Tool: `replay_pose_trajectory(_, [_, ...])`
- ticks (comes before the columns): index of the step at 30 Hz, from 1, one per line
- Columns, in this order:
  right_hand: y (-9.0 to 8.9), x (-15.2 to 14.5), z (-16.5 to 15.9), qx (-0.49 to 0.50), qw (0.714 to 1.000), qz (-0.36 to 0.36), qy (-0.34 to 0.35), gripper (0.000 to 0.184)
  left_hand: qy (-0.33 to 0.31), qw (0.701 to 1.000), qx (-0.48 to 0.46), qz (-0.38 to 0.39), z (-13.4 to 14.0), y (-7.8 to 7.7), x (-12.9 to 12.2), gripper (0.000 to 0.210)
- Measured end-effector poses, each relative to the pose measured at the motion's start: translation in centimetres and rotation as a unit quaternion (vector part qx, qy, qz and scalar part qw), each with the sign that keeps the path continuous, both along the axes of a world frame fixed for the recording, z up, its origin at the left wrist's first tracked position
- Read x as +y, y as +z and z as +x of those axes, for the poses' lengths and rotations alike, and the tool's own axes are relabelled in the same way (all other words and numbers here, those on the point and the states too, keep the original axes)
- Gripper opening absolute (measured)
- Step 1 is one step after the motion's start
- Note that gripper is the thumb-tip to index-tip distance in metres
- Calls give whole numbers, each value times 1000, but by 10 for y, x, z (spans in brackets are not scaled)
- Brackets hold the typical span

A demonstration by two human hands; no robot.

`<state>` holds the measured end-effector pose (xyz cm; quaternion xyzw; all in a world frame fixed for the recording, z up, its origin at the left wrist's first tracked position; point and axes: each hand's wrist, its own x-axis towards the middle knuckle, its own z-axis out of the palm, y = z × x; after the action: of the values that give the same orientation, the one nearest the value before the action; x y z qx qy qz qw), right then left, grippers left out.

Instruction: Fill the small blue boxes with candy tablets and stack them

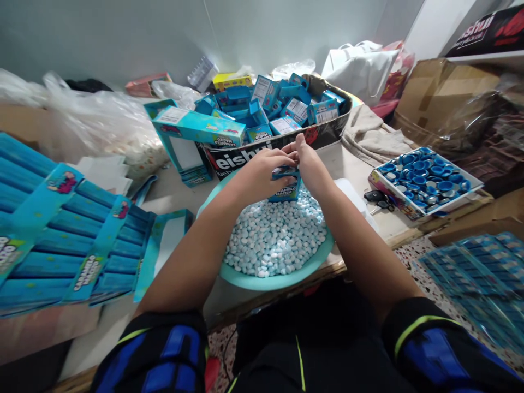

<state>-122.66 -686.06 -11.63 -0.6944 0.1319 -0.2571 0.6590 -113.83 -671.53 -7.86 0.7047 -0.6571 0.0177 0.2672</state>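
Note:
A small blue candy box [285,191] stands upright over the far part of a turquoise basin [262,283]. Pale blue and white candies [274,234] fill the basin. My left hand [264,173] has its fingers closed around the left side of the box. On the other side, my right hand [309,164] is at the box's top edge, fingers bent over it and thumb up. Whether the right fingers grip the top flap or only touch it is hidden. Behind both hands is a black carton [233,157] heaped with similar blue boxes [295,109].
Flattened blue cartons [90,234] lie stacked at left, near an open blue display box [196,128]. To the right are a tray [426,183] of blue caps, keys [379,199] and a cloth [374,134]. Plastic bags [102,120] sit at the back left.

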Motion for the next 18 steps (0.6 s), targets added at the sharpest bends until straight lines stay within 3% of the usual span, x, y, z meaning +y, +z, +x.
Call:
replay_pose_trajectory(8, [8, 7, -3, 1, 1000, 18, 3, 79, -6, 1000, -13, -5, -3, 3, 0, 20])
replay_pose_trajectory(14, [8, 8, -5, -23, 1000, -13, 15, 76, 4, 1000, -21, 3, -6, 2, 1, 48])
replay_pose_trajectory(18, [5, 6, -3, -25, 999, -29, 11, 72, -9, 999, -30, 23, -7, 1, 1, 48])
